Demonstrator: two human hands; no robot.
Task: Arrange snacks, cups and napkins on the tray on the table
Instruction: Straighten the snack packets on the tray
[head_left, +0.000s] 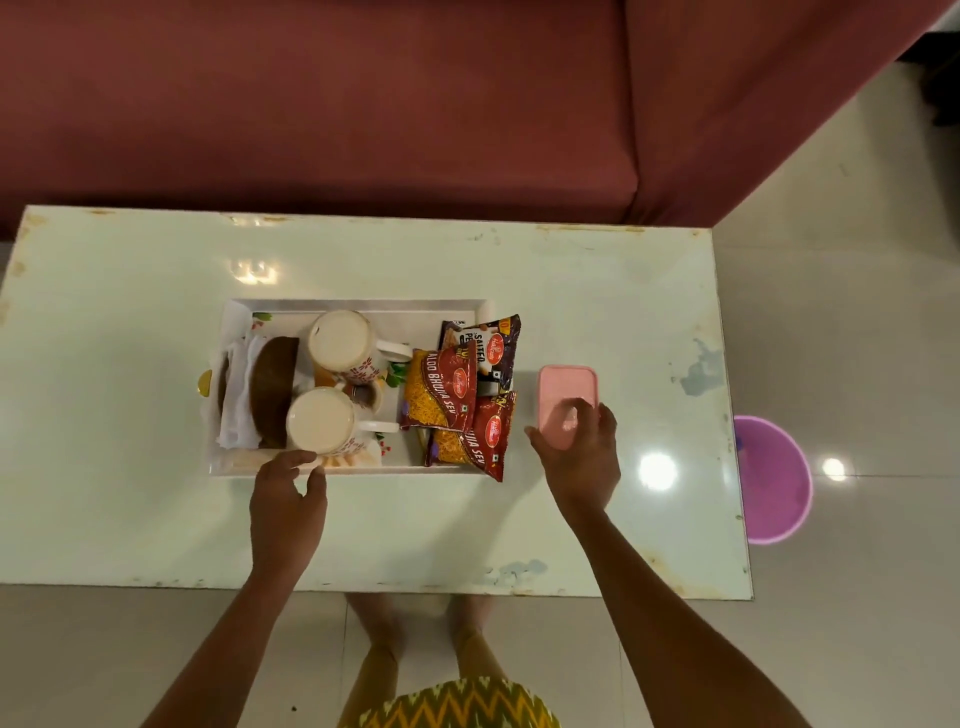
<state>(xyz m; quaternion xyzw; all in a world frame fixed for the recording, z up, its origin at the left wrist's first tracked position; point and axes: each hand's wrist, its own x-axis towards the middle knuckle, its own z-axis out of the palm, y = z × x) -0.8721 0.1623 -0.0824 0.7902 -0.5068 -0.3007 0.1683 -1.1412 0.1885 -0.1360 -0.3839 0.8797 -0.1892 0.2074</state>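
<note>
At right of the tray (353, 305), the right hand (582, 457) closes its grip over the near end of a pink lidded box (563, 389) resting on the table (130, 291). The left hand (288, 493), fingers loosely curled and holding nothing, touches the tray's near rim. Two cups (340, 340), napkins (239, 400) and three snack packets (441, 395) are already loaded; the box likely remains.

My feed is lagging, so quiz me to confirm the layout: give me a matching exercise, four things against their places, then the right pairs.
Things:
1. pink box
2. napkins
3. snack packets
4. purple bucket

Places:
A. left end of the tray
B. on the floor, right of the table
C. on the table under the right hand
D. right end of the tray, overhanging its rim

Pairs: 1-C, 2-A, 3-D, 4-B
</note>
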